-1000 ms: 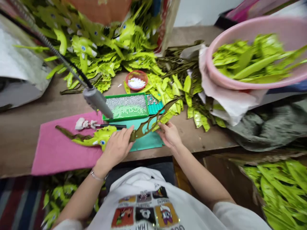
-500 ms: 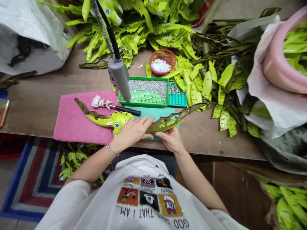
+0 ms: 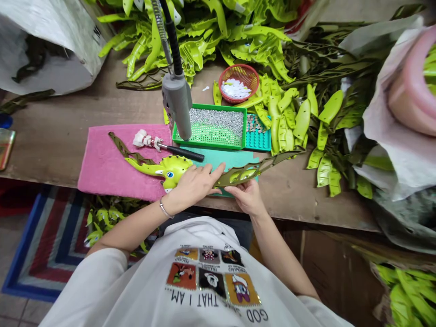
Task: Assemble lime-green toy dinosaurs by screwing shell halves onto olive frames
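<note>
My left hand (image 3: 194, 185) lies over the near end of a long olive-green plastic piece (image 3: 259, 167) with cut-out holes, fingers stretched along it. My right hand (image 3: 248, 196) grips the same piece from below, fingers curled round its lower edge. The piece rests over a teal mat (image 3: 225, 159) at the table's front edge. Just left of my left hand lies a bright green dinosaur head part (image 3: 163, 168) with a blue eye, on a pink cloth (image 3: 109, 159). A black-handled tool (image 3: 180, 152) lies beside it.
A grey hanging screwdriver (image 3: 177, 103) dangles over a green tray of screws (image 3: 214, 127). A red basket of white bits (image 3: 238, 82) stands behind. Heaps of green plastic parts (image 3: 218, 36) fill the back and right. A pink basin (image 3: 413, 91) sits at the right edge.
The view has swung down and left. Both hands keep hold of the olive piece, which has tilted flatter, closer to the table's front edge.
</note>
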Action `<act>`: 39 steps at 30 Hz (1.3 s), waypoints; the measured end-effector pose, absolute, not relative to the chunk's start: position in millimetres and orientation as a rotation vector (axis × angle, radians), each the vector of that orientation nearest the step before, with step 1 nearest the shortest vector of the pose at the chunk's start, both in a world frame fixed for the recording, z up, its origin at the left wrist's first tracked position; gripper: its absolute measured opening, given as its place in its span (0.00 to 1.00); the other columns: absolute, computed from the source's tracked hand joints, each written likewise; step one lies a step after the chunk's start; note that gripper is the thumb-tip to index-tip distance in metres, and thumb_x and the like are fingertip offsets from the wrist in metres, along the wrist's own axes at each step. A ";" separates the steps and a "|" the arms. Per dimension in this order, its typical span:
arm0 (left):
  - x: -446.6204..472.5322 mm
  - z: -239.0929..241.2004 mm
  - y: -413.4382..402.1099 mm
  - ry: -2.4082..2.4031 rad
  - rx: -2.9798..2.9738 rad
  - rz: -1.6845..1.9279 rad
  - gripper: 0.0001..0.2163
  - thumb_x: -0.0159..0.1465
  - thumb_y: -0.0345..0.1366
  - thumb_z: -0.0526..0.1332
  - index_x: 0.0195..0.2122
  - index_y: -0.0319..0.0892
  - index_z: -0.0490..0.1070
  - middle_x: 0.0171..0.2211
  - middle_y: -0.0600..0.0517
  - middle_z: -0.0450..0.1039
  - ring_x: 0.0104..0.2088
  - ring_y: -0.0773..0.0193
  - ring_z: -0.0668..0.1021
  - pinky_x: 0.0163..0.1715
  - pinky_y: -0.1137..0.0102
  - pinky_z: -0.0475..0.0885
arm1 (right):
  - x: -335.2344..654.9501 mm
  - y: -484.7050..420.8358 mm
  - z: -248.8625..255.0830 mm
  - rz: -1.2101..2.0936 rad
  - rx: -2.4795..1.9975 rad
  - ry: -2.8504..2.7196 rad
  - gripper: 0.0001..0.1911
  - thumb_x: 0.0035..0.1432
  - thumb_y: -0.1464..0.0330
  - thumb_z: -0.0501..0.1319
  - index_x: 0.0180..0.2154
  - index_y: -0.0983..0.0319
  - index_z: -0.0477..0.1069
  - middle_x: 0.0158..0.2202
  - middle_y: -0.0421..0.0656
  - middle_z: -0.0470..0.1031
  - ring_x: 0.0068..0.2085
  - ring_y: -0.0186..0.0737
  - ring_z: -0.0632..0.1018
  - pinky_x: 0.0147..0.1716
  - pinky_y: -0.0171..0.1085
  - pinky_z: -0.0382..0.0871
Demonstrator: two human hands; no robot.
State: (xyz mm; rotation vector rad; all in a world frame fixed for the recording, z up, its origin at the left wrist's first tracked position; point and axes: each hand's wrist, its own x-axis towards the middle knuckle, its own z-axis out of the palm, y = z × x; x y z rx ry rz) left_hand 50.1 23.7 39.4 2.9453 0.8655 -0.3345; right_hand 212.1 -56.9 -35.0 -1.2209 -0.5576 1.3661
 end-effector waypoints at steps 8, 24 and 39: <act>46.7 26.1 23.4 0.852 2.946 -0.259 0.29 0.68 0.46 0.61 0.66 0.42 0.55 0.41 0.46 0.74 0.38 0.55 0.80 0.37 0.65 0.69 | 212.4 -60.9 -11.4 1.232 -1.227 -0.394 0.34 0.47 0.58 0.73 0.53 0.52 0.61 0.50 0.41 0.79 0.47 0.41 0.81 0.46 0.43 0.80; 43.6 17.9 27.7 0.749 3.059 -0.033 0.24 0.65 0.33 0.64 0.62 0.37 0.64 0.36 0.47 0.75 0.36 0.54 0.79 0.36 0.64 0.68 | 335.8 -75.1 -5.1 0.613 -1.806 -0.874 0.13 0.54 0.62 0.64 0.41 0.60 0.74 0.43 0.48 0.79 0.47 0.49 0.77 0.56 0.52 0.68; 29.2 23.6 12.3 0.794 2.734 0.686 0.26 0.68 0.32 0.59 0.66 0.43 0.54 0.52 0.39 0.72 0.52 0.51 0.75 0.51 0.56 0.72 | 352.6 -100.5 18.3 -0.239 -2.174 -1.102 0.09 0.57 0.69 0.57 0.39 0.61 0.74 0.37 0.49 0.77 0.35 0.44 0.77 0.35 0.42 0.72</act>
